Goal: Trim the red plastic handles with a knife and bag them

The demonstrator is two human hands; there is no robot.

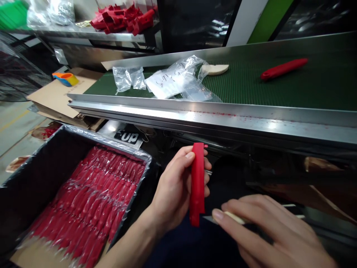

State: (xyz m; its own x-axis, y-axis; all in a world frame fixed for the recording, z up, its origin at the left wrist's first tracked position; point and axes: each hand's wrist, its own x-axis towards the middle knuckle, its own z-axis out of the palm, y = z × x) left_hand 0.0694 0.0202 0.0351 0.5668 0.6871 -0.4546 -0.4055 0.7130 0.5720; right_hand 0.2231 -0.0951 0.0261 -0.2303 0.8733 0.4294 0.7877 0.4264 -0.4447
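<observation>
My left hand [174, 182] is wrapped around a long red plastic part [198, 178], held upright with the thumb on its near face. A small red bit sticks out at the part's top right. In my right hand [256, 223] is a small knife [234, 217] with a pale handle, pinched between thumb and fingers. Its pointed blade reaches left, close to the stepped lower end of the red part; whether it touches I cannot tell. Another red part [284, 69] lies on the green conveyor belt [245, 89] beyond my hands.
Left of me, a lined bin [104, 139] holds rows of bagged red parts [92, 193]. Clear plastic bags [178, 80] and a cream curved piece [214, 69] lie on the belt. A tape dispenser [67, 79] rests on cardboard [52, 98]. Red pieces [122, 18] are heaped on a shelf.
</observation>
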